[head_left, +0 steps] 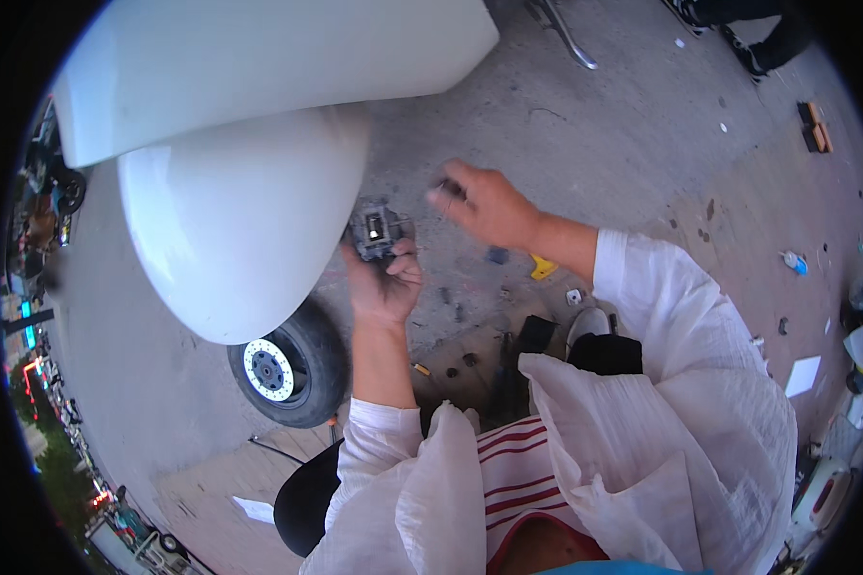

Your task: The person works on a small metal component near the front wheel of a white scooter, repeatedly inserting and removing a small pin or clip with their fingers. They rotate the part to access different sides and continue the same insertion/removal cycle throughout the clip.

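My left hand (384, 287) grips a grey metal brake caliper (374, 230) from below, holding it up beside a white front mudguard (249, 220). A bright slot shows in the caliper's middle. To the right and a little farther off, my right hand (489, 203) is raised with its fingers curled together. Something small and dark appears between thumb and fingers, too blurred to name. On the ground under the mudguard's tip lies a wheel (292, 369), with a black tyre and a silver brake disc (268, 370).
A white body panel (278, 57) overhangs the mudguard. By my shoe (590, 331) lie a yellow object (543, 266) and small dark bits. Farther right are a blue-and-white bottle (794, 263), a white sheet (804, 376) and brown blocks (815, 127). Another person's legs (767, 38) stand far right.
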A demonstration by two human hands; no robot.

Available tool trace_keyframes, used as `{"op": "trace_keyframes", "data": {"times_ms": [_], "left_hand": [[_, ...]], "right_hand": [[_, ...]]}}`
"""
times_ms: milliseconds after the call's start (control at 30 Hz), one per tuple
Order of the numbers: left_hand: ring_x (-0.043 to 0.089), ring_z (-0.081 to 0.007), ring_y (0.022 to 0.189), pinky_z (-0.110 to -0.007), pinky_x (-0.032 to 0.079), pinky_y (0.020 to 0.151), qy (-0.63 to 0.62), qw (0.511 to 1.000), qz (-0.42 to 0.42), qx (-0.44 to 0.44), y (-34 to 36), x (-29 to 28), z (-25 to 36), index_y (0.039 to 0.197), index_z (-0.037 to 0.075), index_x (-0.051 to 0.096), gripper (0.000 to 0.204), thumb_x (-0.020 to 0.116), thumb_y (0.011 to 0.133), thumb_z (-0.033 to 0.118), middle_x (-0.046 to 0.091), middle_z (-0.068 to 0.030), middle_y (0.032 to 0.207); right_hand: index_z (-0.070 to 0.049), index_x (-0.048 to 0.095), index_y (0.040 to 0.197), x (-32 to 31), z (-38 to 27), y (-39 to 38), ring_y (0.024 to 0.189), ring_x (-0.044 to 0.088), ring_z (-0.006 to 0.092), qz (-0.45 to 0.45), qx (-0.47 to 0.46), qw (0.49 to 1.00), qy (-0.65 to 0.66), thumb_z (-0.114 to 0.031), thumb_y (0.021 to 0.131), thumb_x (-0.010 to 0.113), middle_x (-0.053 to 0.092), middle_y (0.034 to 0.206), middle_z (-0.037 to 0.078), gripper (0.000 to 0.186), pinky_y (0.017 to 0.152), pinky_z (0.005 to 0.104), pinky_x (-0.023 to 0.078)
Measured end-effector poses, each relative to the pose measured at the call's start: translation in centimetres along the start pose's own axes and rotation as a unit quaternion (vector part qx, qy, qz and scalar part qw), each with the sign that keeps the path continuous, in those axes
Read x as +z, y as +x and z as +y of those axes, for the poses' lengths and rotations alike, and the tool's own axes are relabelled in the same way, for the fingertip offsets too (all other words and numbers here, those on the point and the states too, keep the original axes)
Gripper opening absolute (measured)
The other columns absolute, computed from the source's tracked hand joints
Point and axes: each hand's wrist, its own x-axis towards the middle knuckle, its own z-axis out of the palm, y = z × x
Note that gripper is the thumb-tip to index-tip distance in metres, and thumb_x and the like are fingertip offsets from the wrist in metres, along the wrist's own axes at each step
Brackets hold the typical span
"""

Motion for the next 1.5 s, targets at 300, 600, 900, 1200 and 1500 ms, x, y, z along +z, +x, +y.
{"op": "trace_keyframes", "data": {"times_ms": [300,600,900,1200,1500], "left_hand": [[0.054,-0.0192,0.065,-0.021,0.038,0.043,0.009,1.000,0.008,0.016,0.8,0.0,-0.5,0.121,0.007,0.054,0.055,0.048,0.093,0.054,0.059,-0.0198,0.101],[0.050,-0.0173,0.061,-0.022,0.035,0.042,0.056,0.995,0.007,0.077,1.7,-0.2,-0.6,0.114,0.006,0.054,0.059,0.040,0.094,0.060,0.059,-0.0179,0.094],[0.050,-0.0172,0.059,-0.022,0.035,0.042,0.037,0.995,0.042,0.089,1.2,0.7,-1.4,0.110,0.006,0.054,0.057,0.038,0.095,0.059,0.059,-0.0175,0.092],[0.051,-0.0168,0.060,-0.022,0.035,0.040,0.059,0.993,0.047,0.095,1.4,0.4,-0.7,0.113,0.005,0.056,0.052,0.040,0.094,0.052,0.059,-0.0176,0.092],[0.050,-0.0191,0.058,-0.022,0.034,0.041,0.080,0.990,0.055,0.106,1.4,0.1,-0.3,0.113,0.007,0.055,0.057,0.040,0.094,0.058,0.060,-0.0178,0.091]], "right_hand": [[-0.001,0.065,0.098,1.7,17.1,-7.9,0.094,0.064,0.0378,-0.249,0.263,0.872,-0.330,-0.029,0.083,0.063,0.067,0.098,0.020,0.032,0.082,0.0447,0.051],[-0.002,0.061,0.103,1.0,14.0,-6.9,0.086,0.064,0.0305,-0.139,0.185,0.956,-0.181,-0.021,0.087,0.061,0.066,0.095,0.016,0.025,0.080,0.0384,0.050],[-0.002,0.058,0.098,-6.9,0.8,-4.9,0.090,0.057,0.0210,-0.076,-0.096,0.992,0.012,-0.011,0.095,0.054,0.057,0.093,0.010,0.010,0.085,0.0323,0.045],[0.000,0.055,0.101,-7.0,5.5,-3.7,0.077,0.060,0.0322,-0.252,0.061,0.951,-0.168,-0.017,0.094,0.054,0.062,0.087,0.015,0.018,0.073,0.0378,0.048],[-0.009,0.049,0.136,-7.6,9.0,-6.2,0.073,0.061,0.0230,-0.210,0.276,0.936,0.053,-0.013,0.093,0.050,0.063,0.090,0.012,0.043,0.069,0.0352,0.051]]}}
